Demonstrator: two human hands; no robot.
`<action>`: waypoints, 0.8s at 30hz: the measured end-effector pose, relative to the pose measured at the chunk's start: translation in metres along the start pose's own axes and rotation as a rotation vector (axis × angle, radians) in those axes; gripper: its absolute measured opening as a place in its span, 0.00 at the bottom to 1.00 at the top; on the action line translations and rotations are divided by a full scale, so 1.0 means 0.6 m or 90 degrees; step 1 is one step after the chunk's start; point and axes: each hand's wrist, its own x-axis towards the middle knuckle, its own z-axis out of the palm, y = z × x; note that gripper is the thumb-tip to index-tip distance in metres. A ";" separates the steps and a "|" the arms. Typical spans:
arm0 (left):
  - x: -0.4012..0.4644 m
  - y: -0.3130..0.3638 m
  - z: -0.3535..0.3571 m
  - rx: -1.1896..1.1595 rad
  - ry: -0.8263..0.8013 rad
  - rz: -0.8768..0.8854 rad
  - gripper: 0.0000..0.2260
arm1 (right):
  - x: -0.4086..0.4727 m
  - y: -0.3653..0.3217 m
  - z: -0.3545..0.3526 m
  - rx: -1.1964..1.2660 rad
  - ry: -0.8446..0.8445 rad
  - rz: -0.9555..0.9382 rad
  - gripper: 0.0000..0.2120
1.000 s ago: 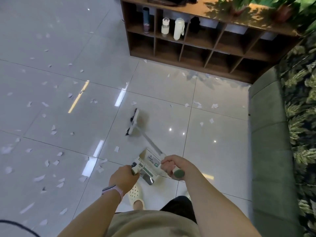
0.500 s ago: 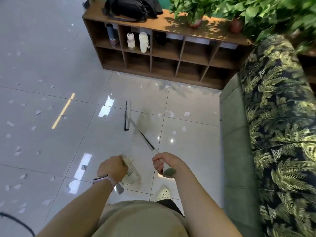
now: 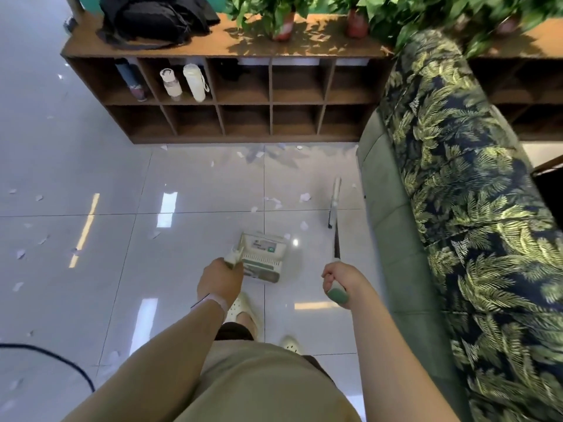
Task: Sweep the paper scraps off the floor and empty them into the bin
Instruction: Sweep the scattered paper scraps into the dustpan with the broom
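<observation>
My left hand [image 3: 220, 277] grips the handle of a white and green dustpan [image 3: 263, 256], which hangs low over the glossy grey tile floor [image 3: 91, 300]. My right hand [image 3: 338, 280] grips the green end of a broom handle; the broom head [image 3: 334, 200] sits on the floor close beside the sofa. White paper scraps [image 3: 304, 197] lie between the dustpan and the shelf unit, and more lie scattered at the far left [image 3: 20, 254]. No bin is in view.
A green sofa [image 3: 393, 239] with a leaf-print cushion [image 3: 472, 193] fills the right side. A wooden cubby shelf [image 3: 231, 99] with bottles, a black bag and potted plants stands ahead. A black cable [image 3: 61, 357] crosses the floor at lower left.
I have turned right towards the shelf and sofa. The broom head swung from the floor's middle to the right beside the sofa. The dustpan has come forward between my hands.
</observation>
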 end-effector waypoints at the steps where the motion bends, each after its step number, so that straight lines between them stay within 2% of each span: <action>1: 0.013 0.013 0.005 -0.006 -0.002 0.003 0.12 | 0.006 -0.007 -0.002 0.003 0.023 -0.003 0.07; 5: 0.081 0.061 0.007 -0.020 -0.026 0.018 0.12 | 0.039 -0.039 0.009 -0.026 0.075 0.002 0.07; 9: 0.159 0.091 -0.026 0.002 -0.043 0.027 0.11 | 0.074 -0.077 0.077 -0.065 0.092 0.044 0.04; 11: 0.196 0.089 -0.046 0.014 -0.046 0.014 0.12 | 0.098 -0.091 0.135 -0.153 0.086 0.051 0.12; 12: 0.212 0.081 -0.057 0.013 -0.049 0.006 0.13 | 0.111 -0.097 0.168 -0.219 0.067 0.054 0.15; 16: 0.252 0.029 -0.101 0.013 -0.023 -0.053 0.13 | 0.142 -0.107 0.332 -0.406 -0.033 0.086 0.14; 20: 0.279 -0.036 -0.137 -0.125 0.017 -0.177 0.12 | 0.177 -0.119 0.442 -0.495 -0.116 0.144 0.28; 22: 0.286 -0.058 -0.160 -0.250 0.064 -0.260 0.12 | 0.170 -0.134 0.476 -0.520 -0.151 0.179 0.22; 24: 0.291 -0.075 -0.181 -0.346 0.105 -0.338 0.12 | 0.160 -0.162 0.503 -0.513 -0.183 0.183 0.09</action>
